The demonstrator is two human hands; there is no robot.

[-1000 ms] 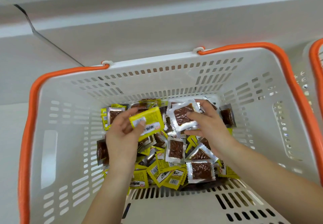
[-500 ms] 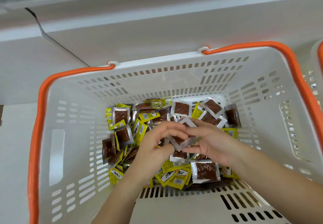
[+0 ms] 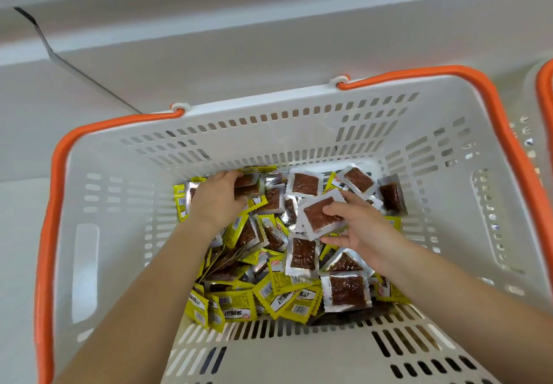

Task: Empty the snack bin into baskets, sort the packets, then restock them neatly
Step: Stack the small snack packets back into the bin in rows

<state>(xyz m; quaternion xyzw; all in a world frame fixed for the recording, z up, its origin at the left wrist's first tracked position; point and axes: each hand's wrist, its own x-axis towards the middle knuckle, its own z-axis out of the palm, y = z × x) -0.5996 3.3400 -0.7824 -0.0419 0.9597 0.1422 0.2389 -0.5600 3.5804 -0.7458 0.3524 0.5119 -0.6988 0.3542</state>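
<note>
The right hand (image 3: 362, 231) is pinching a small stack of clear-faced packets (image 3: 321, 215), thumb lying across the brown window of the top one and fingers curled beneath, holding the stack just above the heap, seemingly so that matching packets are collecting in one hand while the other hand searches. The left hand (image 3: 217, 201) is reaching to the far end of the basket (image 3: 119, 234), its fingers curling over a packet (image 3: 247, 184) lying against the far wall; whether it is already lifting that packet or only closing on it cannot be told.

Beneath both hands the loose packets (image 3: 287, 273) are lying jumbled across the basket floor, some showing their yellow printed faces, others their silver edges and brown contents, none yet in any order. The white basket with its orange handle (image 3: 51, 204) is sitting against a pale shelf (image 3: 269, 39), and the rim of a second basket (image 3: 543, 99) is showing at the right edge, probably waiting to take one of the sorted kinds.

Half a second earlier the two hands were meeting at the middle of the heap, both fingering the same clear-faced packet. They are now apart: the left has travelled out to the far left corner, while the right is keeping the stack and has drawn slightly to its own side. The sorting looks to be at an early stage.
</note>
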